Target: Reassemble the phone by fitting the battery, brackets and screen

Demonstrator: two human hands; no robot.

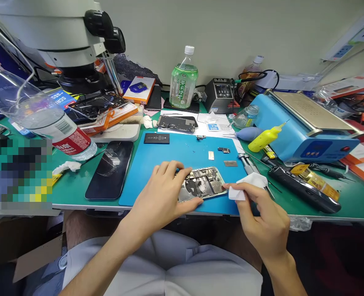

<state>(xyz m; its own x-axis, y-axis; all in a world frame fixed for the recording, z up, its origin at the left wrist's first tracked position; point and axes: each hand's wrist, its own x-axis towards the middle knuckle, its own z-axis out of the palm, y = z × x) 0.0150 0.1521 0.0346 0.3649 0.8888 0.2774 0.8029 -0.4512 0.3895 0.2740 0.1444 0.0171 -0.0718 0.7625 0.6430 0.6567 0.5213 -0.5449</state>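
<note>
The left hand [163,193] clamps the opened phone [202,183] by its near-left end, fingers curled over both edges. The right hand [262,213] pinches a white wipe [249,183], touching the phone's right end. The phone lies long axis left-right on the blue mat [169,156], between both hands.

We see an electronics repair workshop: a stereo microscope [77,37], soldering station [219,94], blue heating plate [305,123] and opened phone [202,183] on a work mat [169,160].
</note>
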